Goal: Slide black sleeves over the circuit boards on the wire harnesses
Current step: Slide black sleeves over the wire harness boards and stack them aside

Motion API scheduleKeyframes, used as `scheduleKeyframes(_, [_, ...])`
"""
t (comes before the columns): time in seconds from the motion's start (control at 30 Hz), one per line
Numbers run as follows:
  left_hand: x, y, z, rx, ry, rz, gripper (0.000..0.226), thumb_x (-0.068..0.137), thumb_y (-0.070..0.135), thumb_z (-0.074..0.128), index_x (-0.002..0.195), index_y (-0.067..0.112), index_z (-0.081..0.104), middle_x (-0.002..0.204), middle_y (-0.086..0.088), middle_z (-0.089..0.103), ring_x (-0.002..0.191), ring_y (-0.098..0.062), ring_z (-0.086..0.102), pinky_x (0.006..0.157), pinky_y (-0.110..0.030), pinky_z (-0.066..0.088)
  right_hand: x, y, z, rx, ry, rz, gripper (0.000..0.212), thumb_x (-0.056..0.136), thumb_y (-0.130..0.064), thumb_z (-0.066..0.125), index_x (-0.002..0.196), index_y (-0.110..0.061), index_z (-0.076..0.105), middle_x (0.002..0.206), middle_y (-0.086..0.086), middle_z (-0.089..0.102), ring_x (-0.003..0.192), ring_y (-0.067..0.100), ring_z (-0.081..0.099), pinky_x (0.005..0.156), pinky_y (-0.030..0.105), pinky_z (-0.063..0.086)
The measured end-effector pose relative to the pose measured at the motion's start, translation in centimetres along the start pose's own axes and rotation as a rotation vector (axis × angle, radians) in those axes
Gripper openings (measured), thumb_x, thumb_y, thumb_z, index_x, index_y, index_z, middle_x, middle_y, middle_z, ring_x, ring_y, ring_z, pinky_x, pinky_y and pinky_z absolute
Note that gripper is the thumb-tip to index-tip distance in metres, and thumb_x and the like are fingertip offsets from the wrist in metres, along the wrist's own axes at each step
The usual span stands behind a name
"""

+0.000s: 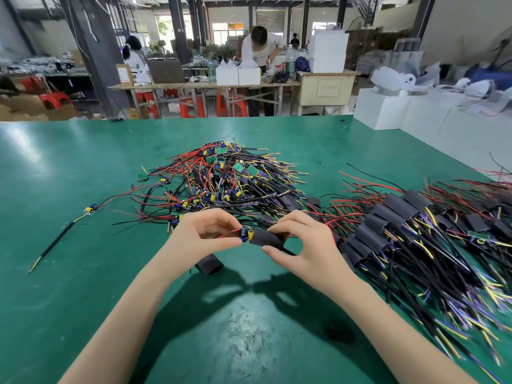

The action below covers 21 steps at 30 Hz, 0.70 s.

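Right now, from the head view, two bare hands meet above a green table point(83, 273). The left hand point(203, 235) has its fingers curled, and its thumb and fingertips pinch a small board point(246, 234) with blue and yellow parts, where red wires come out. The right hand point(300, 245) is curled too, with its thumb under and fingers over a black sleeve point(267, 238). The sleeve's open end touches the board (only the board's tip shows, so how far it is inside is hard to tell). A thin black wire comes out past the right thumb.

Just under the left hand, a spare sleeve point(209, 264) lies on the table. Behind the hands sits a big pile point(221, 178) of bare boards and red, black and yellow wires. It nearly touches the left fingers. To the right is a sleeved pile point(410, 225), close beside the right hand and running to the table's right edge. One loose harness point(66, 227) lies alone, well apart on the left.

Open green table lies to the left and between the arms, down to the near edge. The far edge is behind the big pile, with bare table between them. White boxes point(388, 109) stand past the right corner.
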State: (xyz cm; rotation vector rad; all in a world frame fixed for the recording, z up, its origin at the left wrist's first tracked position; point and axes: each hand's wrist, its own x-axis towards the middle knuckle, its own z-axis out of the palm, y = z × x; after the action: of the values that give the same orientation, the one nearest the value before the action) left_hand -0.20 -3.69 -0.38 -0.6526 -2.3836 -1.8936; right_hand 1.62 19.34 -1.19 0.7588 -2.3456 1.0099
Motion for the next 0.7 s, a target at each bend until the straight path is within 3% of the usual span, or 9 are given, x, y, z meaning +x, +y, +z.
scheduleKeyframes(0.13, [0.0, 0.1, 0.6, 0.039, -0.020, 0.083, 0.024, 0.073, -0.010, 0.076, 0.087, 0.009, 0.072, 0.087, -0.007, 0.075, 0.080, -0.015, 0.071, 0.078, -0.020, 0.054, -0.1, -0.3, 0.3, 0.045, -0.027, 0.025, 0.020, 0.073, -0.019, 0.082, 0.088, -0.009, 0.073, 0.081, 0.001, 0.062, 0.071, 0.005, 0.053, 0.071, 0.014, 0.041])
scheduleKeyframes(0.23, [0.0, 0.0, 0.7, 0.072, -0.032, 0.086, 0.028, 0.074, -0.011, 0.075, 0.092, 0.010, 0.072, 0.089, -0.007, 0.076, 0.080, -0.014, 0.071, 0.079, -0.019, 0.053, -0.2, -0.4, 0.6, 0.041, -0.028, 0.039, 0.018, 0.074, -0.019, 0.081, 0.087, -0.009, 0.073, 0.081, -0.001, 0.062, 0.070, 0.004, 0.050, 0.070, 0.010, 0.036])
scheduleKeyframes(0.33, [0.1, 0.0, 0.3, 0.048, -0.027, 0.046, 0.037, 0.073, -0.009, 0.077, 0.105, 0.009, 0.068, 0.091, -0.007, 0.076, 0.081, -0.016, 0.071, 0.079, -0.020, 0.053, -0.2, -0.5, 0.6, 0.053, -0.001, 0.040, 0.019, 0.074, -0.019, 0.081, 0.088, -0.010, 0.072, 0.083, 0.000, 0.062, 0.071, 0.005, 0.051, 0.070, 0.012, 0.039])
scheduleKeyframes(0.47, [-0.1, 0.3, 0.0, -0.003, -0.043, 0.061, 0.036, 0.072, 0.004, 0.079, 0.107, 0.010, 0.068, 0.098, -0.007, 0.075, 0.090, -0.019, 0.072, 0.083, -0.022, 0.053, 0.0, -1.0, 0.1, 0.045, 0.038, 0.005, 0.019, 0.075, -0.019, 0.081, 0.088, -0.008, 0.071, 0.084, 0.002, 0.062, 0.069, 0.014, 0.056, 0.066, 0.028, 0.049])
scheduleKeyframes(0.57, [0.0, 0.5, -0.2, -0.040, -0.018, 0.107, 0.035, 0.079, 0.010, 0.076, 0.113, 0.009, 0.066, 0.105, -0.010, 0.073, 0.101, -0.022, 0.069, 0.089, -0.022, 0.051, 0.4, -1.7, -1.0, 0.002, 0.090, -0.071, 0.022, 0.072, -0.016, 0.083, 0.088, -0.007, 0.071, 0.085, 0.003, 0.063, 0.072, 0.013, 0.057, 0.067, 0.020, 0.047])
scheduleKeyframes(0.7, [0.2, 0.4, -0.6, -0.068, 0.145, 0.124, 0.032, 0.083, 0.012, 0.065, 0.114, 0.005, 0.065, 0.108, -0.011, 0.071, 0.104, -0.023, 0.066, 0.091, -0.020, 0.050, 0.7, -1.8, -4.5, -0.080, 0.242, -0.088, 0.021, 0.072, -0.018, 0.083, 0.088, -0.010, 0.073, 0.086, 0.000, 0.064, 0.073, 0.010, 0.057, 0.069, 0.017, 0.046])
